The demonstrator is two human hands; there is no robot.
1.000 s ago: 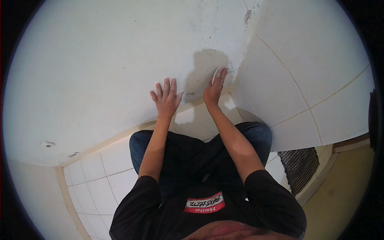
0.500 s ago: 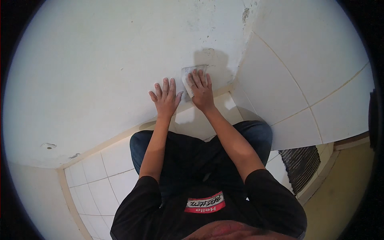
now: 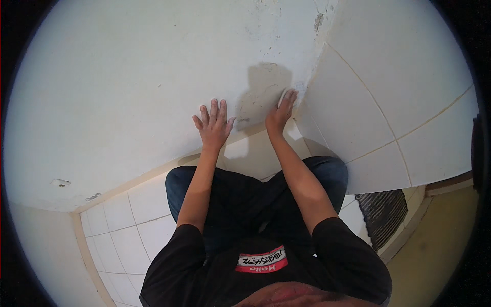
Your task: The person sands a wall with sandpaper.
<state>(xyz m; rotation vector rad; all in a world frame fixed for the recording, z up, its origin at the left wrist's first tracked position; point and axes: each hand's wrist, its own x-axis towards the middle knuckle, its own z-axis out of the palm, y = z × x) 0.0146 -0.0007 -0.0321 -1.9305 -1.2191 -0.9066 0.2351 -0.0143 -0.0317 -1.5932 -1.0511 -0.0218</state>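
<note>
My left hand lies flat against the white wall, its fingers spread and holding nothing. To its right, my right hand is turned edge-on near the wall's inner corner. It presses a piece of sandpaper on the wall; only a pale edge of the sheet shows past the fingers. Between my hands is a greyish, scuffed patch low on the wall, partly in shadow. Whitish dust marks my fingertips.
A tiled wall meets the white wall at the right. My bent knees are close to the wall, over white floor tiles. A dark striped mat lies at the right. A small hole marks the wall at left.
My right hand has moved right with the sandpaper, toward the corner, and turned from flat to edge-on, uncovering the scuffed patch. My left hand has stayed nearly in place.
</note>
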